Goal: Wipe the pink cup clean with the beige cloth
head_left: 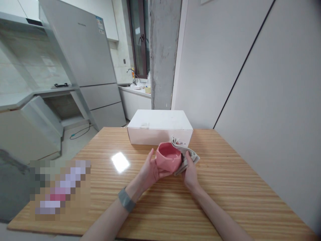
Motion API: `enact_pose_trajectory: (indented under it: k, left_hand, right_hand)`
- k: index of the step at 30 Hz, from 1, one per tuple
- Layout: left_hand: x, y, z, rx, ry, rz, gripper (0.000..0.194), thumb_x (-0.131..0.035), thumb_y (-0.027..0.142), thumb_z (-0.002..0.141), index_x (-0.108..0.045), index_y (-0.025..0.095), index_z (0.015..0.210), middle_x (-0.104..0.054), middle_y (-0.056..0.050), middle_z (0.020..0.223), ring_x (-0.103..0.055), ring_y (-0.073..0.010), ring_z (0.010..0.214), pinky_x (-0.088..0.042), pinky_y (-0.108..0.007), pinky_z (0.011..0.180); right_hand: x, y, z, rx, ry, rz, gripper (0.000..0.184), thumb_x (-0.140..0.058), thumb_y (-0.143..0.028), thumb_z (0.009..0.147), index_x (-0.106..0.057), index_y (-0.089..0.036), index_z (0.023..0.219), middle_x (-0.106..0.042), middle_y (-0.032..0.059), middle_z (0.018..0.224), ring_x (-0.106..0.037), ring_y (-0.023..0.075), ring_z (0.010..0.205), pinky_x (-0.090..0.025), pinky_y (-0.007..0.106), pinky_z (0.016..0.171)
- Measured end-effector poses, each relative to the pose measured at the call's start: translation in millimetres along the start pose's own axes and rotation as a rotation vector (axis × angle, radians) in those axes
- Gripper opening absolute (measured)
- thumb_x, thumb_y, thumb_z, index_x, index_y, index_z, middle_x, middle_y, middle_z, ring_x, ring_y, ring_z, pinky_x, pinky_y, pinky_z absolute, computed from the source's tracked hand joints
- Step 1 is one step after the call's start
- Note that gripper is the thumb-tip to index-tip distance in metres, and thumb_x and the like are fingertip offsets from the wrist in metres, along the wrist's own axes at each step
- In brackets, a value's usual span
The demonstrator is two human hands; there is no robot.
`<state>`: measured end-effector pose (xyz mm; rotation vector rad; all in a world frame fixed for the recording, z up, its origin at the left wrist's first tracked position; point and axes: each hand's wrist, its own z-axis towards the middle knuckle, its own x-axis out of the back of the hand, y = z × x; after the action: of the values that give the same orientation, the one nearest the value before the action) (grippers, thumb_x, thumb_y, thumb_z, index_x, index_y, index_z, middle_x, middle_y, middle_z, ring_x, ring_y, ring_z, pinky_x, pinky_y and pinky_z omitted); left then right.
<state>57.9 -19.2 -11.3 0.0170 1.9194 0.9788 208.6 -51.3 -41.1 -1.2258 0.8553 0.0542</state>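
Under the white box (160,129), and spreading out from it toward the camera, lies a wood-grain desk (215,187); its near edge is partly cut off, and coarse pixel blocks blur whatever lies on its left side. The box is closed, and print low on its front is too small to read. Forearms run out of view at the bottom, with a grey band (126,199) on the left wrist. In front of the box, right of its middle, is a pink faceted bowl (168,160). The left hand (149,172) cradles it, thumb raised at the side, other fingers spread beneath and partly hidden. The right hand (191,172) pinches a folded grey cloth (185,160) against the bowl's right side, thumb on top, remaining fingers mostly hidden. The cloth covers some of the rim. Whether the bowl touches the desk is unclear.
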Motion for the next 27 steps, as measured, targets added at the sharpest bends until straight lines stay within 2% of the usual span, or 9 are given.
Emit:
enact_pose_trajectory:
  k: [3,7,10,13,16,20,23,25,27]
  left_hand:
    - [3.2,-0.5,1.5,0.052,-0.015,0.028,0.062,-0.041,0.06,0.088,-0.058,0.012,0.123,-0.07,-0.014,0.109,-0.069,-0.0245,0.086,-0.057,-0.036,0.072]
    - [2.9,-5.1,2.2,0.053,-0.031,0.026,0.06,-0.046,0.059,0.087,-0.055,0.015,0.127,-0.07,-0.014,0.109,-0.07,-0.0253,0.082,-0.058,-0.036,0.066]
    - [0.6,-9.8,3.5,-0.001,-0.034,-0.001,0.059,-0.046,0.055,0.088,-0.052,0.014,0.13,-0.065,-0.016,0.117,-0.069,-0.0266,0.088,-0.058,-0.038,0.069]
    - [-2.5,-13.0,5.8,-0.098,-0.058,-0.045,0.056,-0.047,0.048,0.09,-0.045,0.015,0.136,-0.058,-0.017,0.129,-0.063,-0.0293,0.105,-0.056,-0.042,0.08]
    - [-7.5,-12.5,6.3,-0.227,-0.07,-0.126,0.055,-0.05,0.039,0.091,-0.039,0.015,0.14,-0.052,-0.014,0.136,-0.05,-0.0274,0.124,-0.046,-0.041,0.1]
    - [-15.7,-7.0,1.0,-0.332,-0.122,-0.177,0.052,-0.05,0.034,0.092,-0.04,0.013,0.139,-0.052,-0.012,0.137,-0.045,-0.0233,0.13,-0.034,-0.037,0.111]
    - [-17.7,-3.0,-5.1,-0.308,-0.149,-0.116,0.048,-0.049,0.032,0.092,-0.044,0.014,0.137,-0.054,-0.011,0.135,-0.045,-0.0234,0.129,-0.033,-0.038,0.111]
    - [-15.8,-1.3,-7.8,-0.241,-0.134,-0.063,0.044,-0.046,0.037,0.093,-0.051,0.012,0.13,-0.059,-0.013,0.129,-0.052,-0.0242,0.123,-0.04,-0.037,0.105]
    - [-12.2,-0.2,-8.5,-0.159,-0.114,-0.041,0.049,-0.041,0.044,0.094,-0.058,0.007,0.12,-0.066,-0.016,0.117,-0.062,-0.0246,0.109,-0.049,-0.035,0.094]
  right_hand:
    - [-2.5,-7.3,4.9,-0.121,0.027,0.105,0.033,-0.066,-0.047,0.076,-0.07,-0.021,0.096,-0.073,0.0009,0.098,-0.059,0.0239,0.114,-0.041,0.039,0.104]
    - [-7.4,-15.0,7.9,-0.099,-0.008,0.139,0.032,-0.066,-0.046,0.075,-0.07,-0.021,0.094,-0.073,0.0027,0.1,-0.062,0.0256,0.109,-0.045,0.041,0.1]
    - [-5.1,-10.4,9.3,-0.071,-0.023,0.059,0.035,-0.065,-0.05,0.076,-0.07,-0.02,0.095,-0.073,0.0033,0.098,-0.063,0.0254,0.107,-0.045,0.041,0.1]
    - [-1.3,-0.5,5.2,-0.035,0.0,-0.053,0.041,-0.064,-0.053,0.077,-0.069,-0.02,0.1,-0.072,0.0036,0.103,-0.059,0.0245,0.112,-0.041,0.041,0.103]
    - [-2.3,5.5,-6.1,0.058,-0.013,-0.138,0.042,-0.067,-0.05,0.076,-0.066,-0.022,0.106,-0.068,0.004,0.113,-0.052,0.0238,0.121,-0.034,0.041,0.109]
    - [-6.2,4.6,-20.2,0.308,-0.219,-0.338,0.036,-0.06,-0.047,0.083,-0.066,-0.024,0.11,-0.064,0.0062,0.12,-0.046,0.0237,0.127,-0.03,0.041,0.111]
    - [-3.9,3.6,-20.2,0.353,-0.246,-0.358,0.037,-0.061,-0.047,0.082,-0.066,-0.024,0.111,-0.065,0.0066,0.119,-0.047,0.025,0.125,-0.033,0.041,0.109]
    - [-1.1,2.6,-15.2,0.312,-0.17,-0.308,0.038,-0.062,-0.048,0.081,-0.066,-0.023,0.11,-0.066,0.0068,0.116,-0.049,0.0253,0.123,-0.034,0.041,0.108]
    - [0.2,-1.2,-8.3,0.251,-0.071,-0.217,0.038,-0.061,-0.049,0.081,-0.066,-0.023,0.109,-0.067,0.0062,0.114,-0.051,0.0248,0.122,-0.033,0.041,0.108]
